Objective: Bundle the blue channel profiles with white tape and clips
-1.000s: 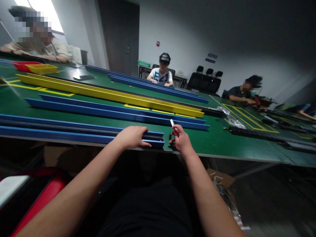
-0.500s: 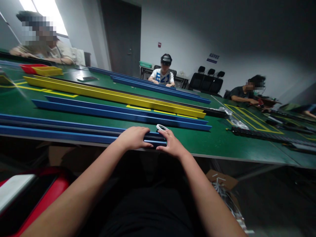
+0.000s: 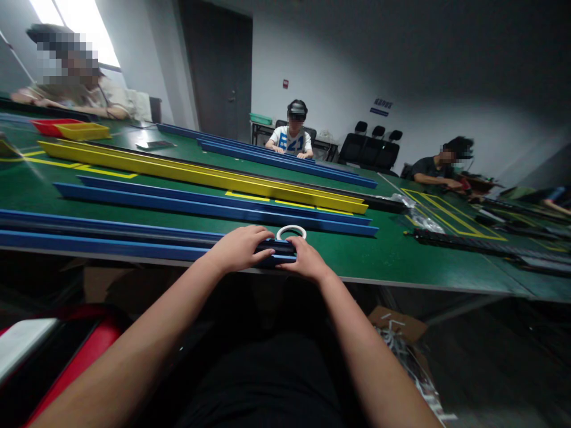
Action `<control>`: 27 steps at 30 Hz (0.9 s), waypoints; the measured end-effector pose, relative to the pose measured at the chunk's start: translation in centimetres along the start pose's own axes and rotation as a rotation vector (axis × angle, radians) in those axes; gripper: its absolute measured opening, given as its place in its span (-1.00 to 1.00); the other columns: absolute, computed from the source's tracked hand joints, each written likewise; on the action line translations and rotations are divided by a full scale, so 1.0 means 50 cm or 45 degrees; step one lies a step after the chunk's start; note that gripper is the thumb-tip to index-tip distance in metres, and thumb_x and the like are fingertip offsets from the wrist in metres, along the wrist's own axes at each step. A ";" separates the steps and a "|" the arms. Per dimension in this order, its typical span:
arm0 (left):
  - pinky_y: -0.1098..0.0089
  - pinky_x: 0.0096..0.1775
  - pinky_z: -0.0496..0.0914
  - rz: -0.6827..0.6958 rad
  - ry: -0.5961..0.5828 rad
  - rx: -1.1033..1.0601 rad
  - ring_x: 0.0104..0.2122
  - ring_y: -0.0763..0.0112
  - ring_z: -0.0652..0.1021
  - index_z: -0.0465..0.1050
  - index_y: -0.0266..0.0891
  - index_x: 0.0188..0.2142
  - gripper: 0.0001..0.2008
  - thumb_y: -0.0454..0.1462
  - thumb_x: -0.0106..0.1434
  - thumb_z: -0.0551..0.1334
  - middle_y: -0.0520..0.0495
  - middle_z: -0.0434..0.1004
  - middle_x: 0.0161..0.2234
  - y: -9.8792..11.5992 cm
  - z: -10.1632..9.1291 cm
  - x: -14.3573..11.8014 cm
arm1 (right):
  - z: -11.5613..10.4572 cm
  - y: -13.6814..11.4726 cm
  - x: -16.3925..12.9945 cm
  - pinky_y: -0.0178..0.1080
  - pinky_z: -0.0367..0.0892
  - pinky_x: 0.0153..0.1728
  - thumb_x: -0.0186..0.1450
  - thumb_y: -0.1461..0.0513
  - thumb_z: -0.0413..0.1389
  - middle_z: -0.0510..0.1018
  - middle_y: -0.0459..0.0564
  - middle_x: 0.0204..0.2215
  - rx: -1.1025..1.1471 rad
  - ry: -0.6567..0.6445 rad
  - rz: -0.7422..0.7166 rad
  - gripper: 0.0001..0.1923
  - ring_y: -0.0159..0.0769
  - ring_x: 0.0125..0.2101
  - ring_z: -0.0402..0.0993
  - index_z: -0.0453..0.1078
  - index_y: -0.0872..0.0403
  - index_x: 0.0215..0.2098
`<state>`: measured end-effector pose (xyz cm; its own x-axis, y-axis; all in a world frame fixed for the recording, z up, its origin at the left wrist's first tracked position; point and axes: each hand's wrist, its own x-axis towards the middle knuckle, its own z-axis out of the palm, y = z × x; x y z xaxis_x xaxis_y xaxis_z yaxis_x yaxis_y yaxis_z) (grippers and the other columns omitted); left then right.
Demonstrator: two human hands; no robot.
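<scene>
A long blue channel rail with a dark inner groove (image 3: 111, 239) lies flat along the near edge of the green table, running from the far left to its right end, just in front of the person's body. The left hand (image 3: 238, 248) rests palm down on top of that end, fingers curled over it. The right hand (image 3: 304, 260) presses against the rail's end face from the right. A small white ring of tape (image 3: 291, 232) lies flat at the rail's end, touching the right hand's fingertips.
</scene>
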<state>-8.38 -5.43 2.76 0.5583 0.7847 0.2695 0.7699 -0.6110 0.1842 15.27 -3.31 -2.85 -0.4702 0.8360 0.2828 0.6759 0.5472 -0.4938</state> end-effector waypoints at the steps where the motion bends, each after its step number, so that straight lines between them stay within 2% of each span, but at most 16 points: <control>1: 0.25 0.03 0.31 0.025 0.032 0.000 -0.01 0.21 0.46 0.41 -0.10 0.03 -0.61 -0.03 0.29 0.09 -0.12 0.48 0.00 0.001 0.001 0.000 | 0.000 0.000 0.000 -0.07 0.26 0.04 0.00 -0.10 0.31 0.38 0.09 0.01 -0.002 -0.005 0.004 -0.19 -0.15 0.00 0.35 0.25 0.01 0.13; 4: 0.25 0.00 0.32 0.092 0.103 0.017 -0.06 0.24 0.47 0.46 -0.13 -0.07 -0.67 -0.09 0.33 0.04 -0.14 0.50 -0.08 0.009 0.008 0.000 | 0.000 0.000 0.002 -0.08 0.26 0.03 -0.01 -0.09 0.32 0.38 0.08 0.01 -0.005 -0.012 -0.001 -0.19 -0.16 -0.01 0.35 0.25 0.01 0.13; 8: 0.25 -0.09 0.36 0.130 0.027 0.065 -0.16 0.24 0.52 0.49 -0.13 -0.15 -0.67 -0.10 0.36 0.00 -0.13 0.55 -0.20 0.038 0.027 0.009 | 0.005 0.005 0.003 -0.09 0.24 0.05 0.03 0.01 0.31 0.38 0.08 0.03 -0.015 0.007 -0.035 -0.25 -0.17 0.00 0.34 0.23 0.02 0.13; 12: 0.27 -0.18 0.38 0.128 -0.090 0.052 -0.18 0.20 0.55 0.48 -0.12 -0.10 -0.58 0.00 0.36 -0.04 -0.13 0.57 -0.18 0.084 0.048 0.025 | 0.007 0.012 0.002 -0.09 0.22 0.08 0.07 0.12 0.27 0.36 0.09 0.06 -0.038 0.004 -0.080 -0.30 -0.15 0.04 0.31 0.20 0.02 0.14; 17: 0.25 -0.16 0.38 0.048 -0.087 0.074 -0.19 0.17 0.57 0.51 -0.22 -0.17 -0.43 0.09 0.35 -0.12 -0.21 0.59 -0.21 0.119 0.064 0.040 | 0.002 0.016 0.000 -0.10 0.23 0.08 0.11 0.16 0.22 0.35 0.11 0.06 -0.046 -0.020 -0.128 -0.35 -0.15 0.04 0.31 0.19 0.05 0.14; 21: 0.28 -0.18 0.38 0.023 -0.077 0.066 -0.21 0.20 0.57 0.52 -0.21 -0.19 -0.45 0.08 0.36 -0.11 -0.20 0.59 -0.21 0.115 0.065 0.038 | 0.001 0.012 0.000 -0.10 0.24 0.07 0.10 0.14 0.23 0.35 0.10 0.06 -0.063 -0.021 -0.104 -0.33 -0.15 0.03 0.31 0.18 0.04 0.16; 27: 0.36 -0.22 0.37 0.014 -0.074 0.057 -0.26 0.27 0.58 0.52 -0.19 -0.25 -0.45 0.06 0.37 -0.13 -0.14 0.61 -0.25 0.080 0.061 0.019 | 0.009 0.010 0.001 -0.11 0.25 0.06 0.09 0.06 0.25 0.36 0.09 0.06 -0.083 0.014 -0.044 -0.29 -0.18 0.02 0.33 0.20 0.03 0.16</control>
<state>-3.81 -6.83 0.87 0.5827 0.7835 0.2159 0.7760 -0.6153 0.1388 15.35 -3.02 -3.46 -0.4881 0.8167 0.3080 0.6948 0.5771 -0.4292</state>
